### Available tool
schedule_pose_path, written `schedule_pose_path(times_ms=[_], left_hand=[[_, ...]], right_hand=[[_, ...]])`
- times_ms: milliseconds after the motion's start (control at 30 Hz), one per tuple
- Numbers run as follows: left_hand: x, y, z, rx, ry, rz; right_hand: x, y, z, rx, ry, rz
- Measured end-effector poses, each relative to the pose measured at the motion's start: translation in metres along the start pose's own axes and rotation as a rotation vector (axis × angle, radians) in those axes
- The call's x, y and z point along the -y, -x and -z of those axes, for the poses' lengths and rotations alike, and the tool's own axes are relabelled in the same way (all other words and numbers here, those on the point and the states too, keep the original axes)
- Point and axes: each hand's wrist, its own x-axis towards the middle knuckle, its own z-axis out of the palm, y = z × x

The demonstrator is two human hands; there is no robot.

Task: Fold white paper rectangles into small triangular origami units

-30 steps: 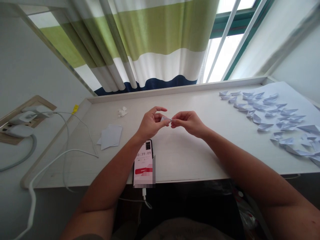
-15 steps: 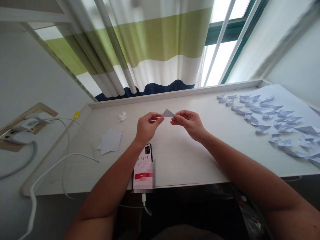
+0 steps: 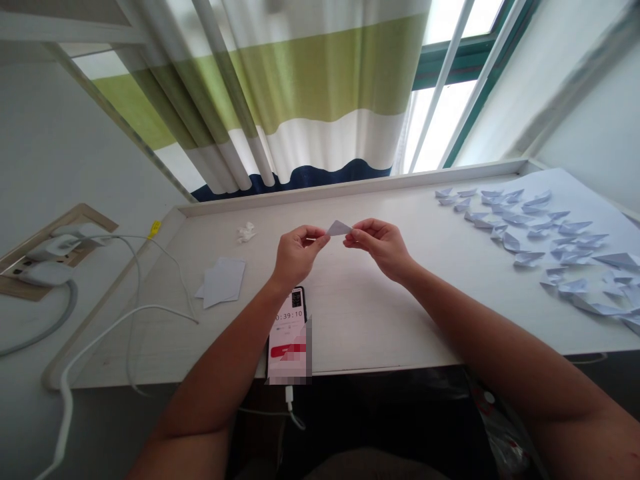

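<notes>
A small folded paper triangle is held above the middle of the white table, its point facing away from me. My left hand pinches its left corner between thumb and fingers. At the opposite corner, my right hand grips the paper the same way. Several folded paper boats stand in rows at the right side. To the left lies a small stack of white paper sheets, slightly fanned out.
A phone showing a timer lies under my left forearm, a cable plugged into its lower end. Crumpled paper sits near the back. White cables run from a wall socket over the left end. A large white sheet lies beneath some boats.
Both hands still hold the paper triangle, which tilts slightly more now, its right corner lower. The whole view has shifted a little; nothing else has visibly moved.
</notes>
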Motion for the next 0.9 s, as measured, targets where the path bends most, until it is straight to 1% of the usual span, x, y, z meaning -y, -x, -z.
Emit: schedule_pose_path(times_ms=[100,200,300,400,533,633,700,767,800,833,900], left_hand=[[0.002,-0.002,-0.001,-0.051,0.08,-0.029],[0.004,-0.003,-0.002,-0.092,0.204,0.018],[0.002,-0.003,-0.001,-0.036,0.265,0.104],[0.001,-0.003,-0.002,0.035,0.26,0.088],[0.005,-0.002,-0.002,0.026,0.217,-0.049],[0.011,-0.002,0.001,-0.001,0.115,-0.177],[0.014,-0.003,0.004,-0.005,-0.021,-0.323],[0.015,-0.004,0.008,0.029,-0.156,-0.492],[0.015,-0.004,0.009,0.045,-0.204,-0.546],[0.014,-0.005,0.01,0.057,-0.241,-0.575],[0.012,-0.005,0.012,0.075,-0.291,-0.56]], right_hand=[[0.001,0.001,-0.002,0.011,-0.006,-0.021],[0.003,0.003,-0.003,0.015,-0.03,-0.042],[0.004,0.002,-0.004,0.016,-0.059,-0.065],[0.005,0.002,-0.002,0.015,-0.08,-0.109],[0.006,0.001,0.0,0.011,-0.079,-0.176],[0.008,0.001,0.001,0.035,-0.094,-0.207],[0.009,0.001,0.001,0.039,-0.125,-0.23],[0.01,0.001,0.001,0.032,-0.152,-0.255],[0.009,0.0,0.001,0.028,-0.158,-0.262],[0.009,0.0,0.001,0.024,-0.158,-0.263],[0.007,-0.001,0.001,0.012,-0.154,-0.242]])
